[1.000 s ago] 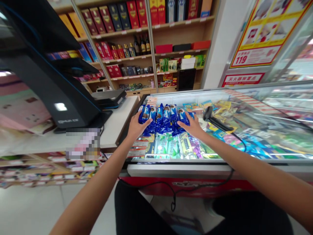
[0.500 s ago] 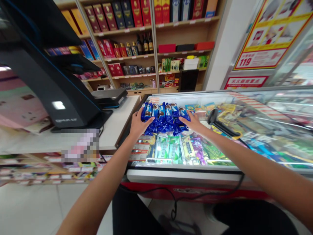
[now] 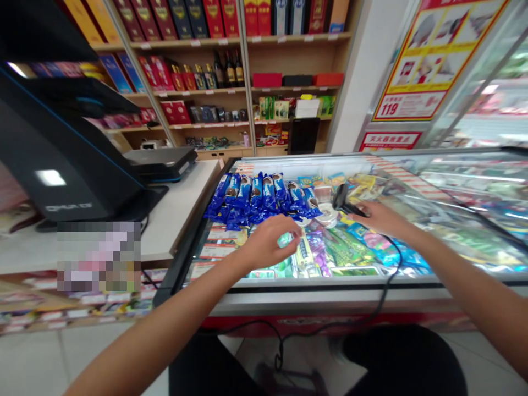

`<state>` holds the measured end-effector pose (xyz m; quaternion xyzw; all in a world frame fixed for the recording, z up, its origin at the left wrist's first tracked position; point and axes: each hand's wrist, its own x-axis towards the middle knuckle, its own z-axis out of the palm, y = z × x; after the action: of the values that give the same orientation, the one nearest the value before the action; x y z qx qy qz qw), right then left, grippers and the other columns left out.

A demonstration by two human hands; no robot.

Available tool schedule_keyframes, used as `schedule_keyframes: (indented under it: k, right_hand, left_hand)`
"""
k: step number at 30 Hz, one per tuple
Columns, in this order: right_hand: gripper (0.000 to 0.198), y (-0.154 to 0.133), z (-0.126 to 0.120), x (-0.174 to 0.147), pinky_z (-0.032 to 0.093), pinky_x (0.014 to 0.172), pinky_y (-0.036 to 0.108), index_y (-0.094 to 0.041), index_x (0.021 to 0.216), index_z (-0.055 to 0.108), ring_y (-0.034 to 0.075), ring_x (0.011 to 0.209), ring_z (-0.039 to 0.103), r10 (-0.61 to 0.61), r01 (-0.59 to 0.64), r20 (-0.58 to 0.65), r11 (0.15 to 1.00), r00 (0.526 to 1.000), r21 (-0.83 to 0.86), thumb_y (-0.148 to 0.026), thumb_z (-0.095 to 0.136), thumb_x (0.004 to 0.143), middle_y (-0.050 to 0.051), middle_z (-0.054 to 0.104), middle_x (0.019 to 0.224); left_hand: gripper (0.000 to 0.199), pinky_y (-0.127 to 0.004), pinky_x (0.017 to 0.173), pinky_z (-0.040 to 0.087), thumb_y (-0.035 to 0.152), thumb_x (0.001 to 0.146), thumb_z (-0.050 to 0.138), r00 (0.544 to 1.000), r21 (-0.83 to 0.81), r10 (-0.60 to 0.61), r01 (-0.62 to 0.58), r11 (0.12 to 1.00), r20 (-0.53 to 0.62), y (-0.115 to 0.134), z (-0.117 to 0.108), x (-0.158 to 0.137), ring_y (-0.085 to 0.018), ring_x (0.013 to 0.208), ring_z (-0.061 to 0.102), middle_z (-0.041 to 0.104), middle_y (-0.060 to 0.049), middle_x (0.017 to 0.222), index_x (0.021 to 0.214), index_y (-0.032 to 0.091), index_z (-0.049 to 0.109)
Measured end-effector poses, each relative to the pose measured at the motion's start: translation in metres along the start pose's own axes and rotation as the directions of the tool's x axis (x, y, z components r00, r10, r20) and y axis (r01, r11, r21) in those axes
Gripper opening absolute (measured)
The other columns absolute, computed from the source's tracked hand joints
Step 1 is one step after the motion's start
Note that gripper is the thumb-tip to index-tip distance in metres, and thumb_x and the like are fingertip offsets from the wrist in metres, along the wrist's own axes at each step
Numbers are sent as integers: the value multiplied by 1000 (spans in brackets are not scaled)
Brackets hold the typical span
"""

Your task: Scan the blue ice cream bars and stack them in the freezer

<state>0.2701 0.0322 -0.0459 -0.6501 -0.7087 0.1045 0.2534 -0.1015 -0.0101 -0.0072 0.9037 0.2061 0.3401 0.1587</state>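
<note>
Several blue-wrapped snack packs (image 3: 268, 192) lie in a row on the freezer's glass top (image 3: 223, 264), with more blue wrapping along their front. My left hand (image 3: 274, 242) hovers just in front of them, fingers loosely curled, a gap showing between thumb and fingers and nothing held. To the right of the packs, my right hand (image 3: 377, 217) is closed around the handle of a black barcode scanner (image 3: 346, 204). The scanner's head points left toward the packs, and its cable hangs down over the freezer's front edge.
A dark checkout terminal (image 3: 82, 159) and a flat black device (image 3: 163, 162) stand on the white counter (image 3: 185, 203) at left. Colourful frozen packages (image 3: 346, 247) show through the glass. Shelves with boxes and bottles (image 3: 229, 69) rise behind. The cable (image 3: 390, 280) loops low in front.
Both hands have let go of the blue packs. My left hand has drawn back toward me, and my right hand has taken hold of the scanner. The view has shifted right.
</note>
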Motion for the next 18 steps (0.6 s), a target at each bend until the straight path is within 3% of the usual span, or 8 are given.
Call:
schedule_keyframes:
  k: [3, 6, 8, 10, 12, 14, 16, 18]
  right_hand:
    - [48, -13, 1, -14, 45, 58, 36, -21, 77, 69, 27, 64, 63, 97, -100, 26, 977, 995, 187, -69, 62, 77, 6, 68, 68]
    - [54, -52, 5, -29, 44, 52, 34, -23, 75, 65, 23, 56, 57, 223, -185, -26, 865, 974, 467, -75, 52, 85, 4, 60, 62]
    - [51, -86, 11, -39, 50, 58, 34, -23, 88, 67, 24, 66, 62, 185, -121, -51, 803, 981, 584, -73, 55, 87, 4, 63, 71]
    - [52, -120, 19, -47, 55, 78, 39, -22, 102, 69, 26, 88, 65, 53, 17, -109, 827, 993, 562, -71, 56, 89, 8, 66, 93]
    - [54, -148, 24, -53, 49, 100, 49, -24, 117, 70, 31, 113, 59, -98, 164, -172, 889, 980, 428, -68, 50, 94, 12, 61, 112]
    - [52, -168, 24, -53, 38, 110, 57, -25, 125, 69, 35, 128, 48, -220, 281, -237, 922, 946, 268, -64, 47, 98, 15, 54, 127]
    - [50, -177, 17, -47, 33, 113, 60, -24, 123, 71, 36, 133, 44, -375, 426, -271, 889, 887, 166, -60, 49, 98, 16, 52, 133]
    - [48, -174, 6, -33, 36, 112, 56, -22, 116, 74, 33, 128, 50, -517, 574, -284, 800, 808, 176, -58, 46, 100, 14, 59, 129]
  left_hand:
    - [22, -35, 85, 53, 37, 95, 56, 964, -334, -185, 241, 912, 191, 9, 28, 16, -21, 92, 68, 74, -9, 100, 103, 18, 65]
    - [42, -36, 75, 56, 52, 94, 57, 838, -554, -322, 536, 637, 440, 7, 44, 29, -25, 100, 70, 74, -15, 110, 118, 18, 61]
    - [61, -38, 74, 57, 62, 91, 58, 795, -663, -358, 606, 440, 490, 4, 49, 36, -28, 106, 69, 69, -19, 123, 134, 20, 53]
    - [76, -42, 82, 57, 67, 85, 64, 832, -769, -404, 527, 362, 380, 3, 50, 42, -30, 113, 66, 62, -20, 136, 144, 23, 44]
    - [78, -43, 94, 53, 65, 82, 70, 867, -836, -466, 383, 393, 178, 3, 49, 46, -31, 125, 60, 57, -18, 144, 143, 23, 46]
    - [70, -42, 100, 50, 58, 81, 75, 854, -863, -520, 281, 420, 25, 6, 44, 46, -31, 132, 54, 56, -14, 145, 136, 22, 52]
    - [59, -39, 98, 50, 51, 81, 77, 826, -894, -564, 245, 375, -10, 10, 34, 44, -28, 127, 57, 60, -11, 137, 128, 22, 55]
    - [48, -35, 87, 52, 45, 82, 74, 810, -926, -587, 230, 299, 12, 12, 22, 40, -23, 107, 64, 66, -6, 117, 120, 22, 56]
